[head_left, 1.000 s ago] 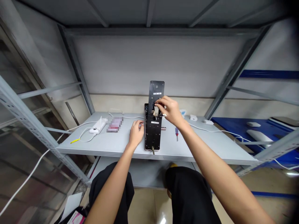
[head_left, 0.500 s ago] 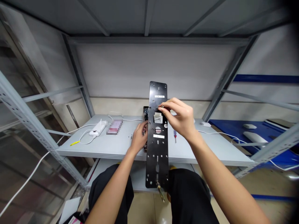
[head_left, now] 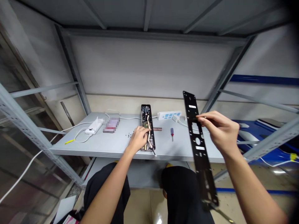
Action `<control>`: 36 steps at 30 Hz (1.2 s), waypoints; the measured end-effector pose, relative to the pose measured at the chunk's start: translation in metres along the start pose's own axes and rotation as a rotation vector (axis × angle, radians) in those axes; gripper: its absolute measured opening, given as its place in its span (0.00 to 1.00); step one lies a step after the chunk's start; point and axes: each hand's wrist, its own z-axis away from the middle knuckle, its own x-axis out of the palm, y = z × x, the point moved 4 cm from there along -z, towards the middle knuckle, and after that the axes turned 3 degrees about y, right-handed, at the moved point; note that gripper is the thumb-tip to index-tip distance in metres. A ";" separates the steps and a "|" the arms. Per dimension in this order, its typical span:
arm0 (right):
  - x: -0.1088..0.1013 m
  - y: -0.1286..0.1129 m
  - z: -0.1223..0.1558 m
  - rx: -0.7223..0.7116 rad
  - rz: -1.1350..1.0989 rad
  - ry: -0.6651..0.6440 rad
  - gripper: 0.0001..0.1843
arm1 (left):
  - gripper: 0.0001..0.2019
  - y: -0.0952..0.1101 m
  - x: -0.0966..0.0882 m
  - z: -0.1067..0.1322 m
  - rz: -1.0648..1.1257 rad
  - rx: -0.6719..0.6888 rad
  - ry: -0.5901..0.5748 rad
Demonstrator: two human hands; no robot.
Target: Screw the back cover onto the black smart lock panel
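Note:
My right hand [head_left: 219, 132] pinches the edge of a long black metal plate [head_left: 195, 124], which hangs nearly upright to the right, out in front of the shelf edge. The plate has many holes and white labels, and a brass-coloured rod [head_left: 223, 215] dangles from its lower end. On the grey shelf lies a long black open housing [head_left: 152, 138] with circuitry and pale wires inside. My left hand [head_left: 139, 137] grips its left side, fingertips reaching over the wires. Beside it on the right lies a screwdriver [head_left: 172, 133]. Small dark screws [head_left: 129, 135] are scattered left of my hand.
A white power strip [head_left: 169, 115] stands behind the housing. On the left lie a white charger-like device [head_left: 95, 126] with cables and a blurred-out item [head_left: 111, 125]. Metal shelf posts [head_left: 72, 65] frame both sides. A blue surface with devices [head_left: 252, 137] is on the right.
The plate has moved right in my right hand, away from in front of the housing. The housing, power strip and screwdriver now show more fully. My left hand stays at the housing.

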 end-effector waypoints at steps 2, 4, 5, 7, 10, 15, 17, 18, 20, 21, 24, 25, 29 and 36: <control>-0.018 0.026 0.007 0.058 -0.008 -0.029 0.05 | 0.26 0.002 0.001 0.000 -0.020 0.016 -0.003; -0.031 0.049 0.015 0.117 0.006 -0.100 0.06 | 0.26 0.003 0.003 -0.001 -0.019 0.033 0.001; -0.036 0.060 0.020 0.151 0.012 -0.139 0.06 | 0.26 0.004 0.004 -0.001 -0.018 0.042 0.001; -0.043 0.078 0.031 0.181 0.031 -0.184 0.10 | 0.25 0.004 0.006 -0.002 -0.022 0.059 0.005; -0.043 0.101 0.047 0.206 0.053 -0.224 0.11 | 0.25 0.005 0.009 -0.003 -0.033 0.085 0.011; -0.027 0.137 0.066 0.279 0.018 -0.248 0.09 | 0.23 0.005 0.012 -0.004 -0.038 0.110 0.015; -0.018 0.151 0.068 0.305 -0.002 -0.269 0.11 | 0.23 0.004 0.014 -0.005 -0.040 0.120 0.022; -0.013 0.158 0.069 0.316 -0.006 -0.288 0.12 | 0.23 0.004 0.014 -0.006 -0.034 0.123 0.025; -0.001 0.171 0.069 0.337 0.010 -0.333 0.15 | 0.23 0.003 0.015 -0.008 -0.009 0.110 0.039; 0.006 0.178 0.068 0.342 0.022 -0.375 0.17 | 0.22 0.002 0.015 -0.009 0.011 0.093 0.050; 0.024 0.196 0.064 0.369 0.030 -0.442 0.21 | 0.21 -0.002 0.012 -0.013 0.085 0.015 0.089; 0.030 0.202 0.062 0.377 0.035 -0.470 0.21 | 0.20 -0.002 0.010 -0.014 0.110 -0.004 0.095; 0.049 0.224 0.056 0.401 0.073 -0.554 0.20 | 0.20 -0.001 0.005 -0.017 0.146 -0.051 0.084; 0.067 0.250 0.063 0.484 0.214 -0.608 0.14 | 0.22 0.002 0.001 -0.020 0.100 -0.037 0.101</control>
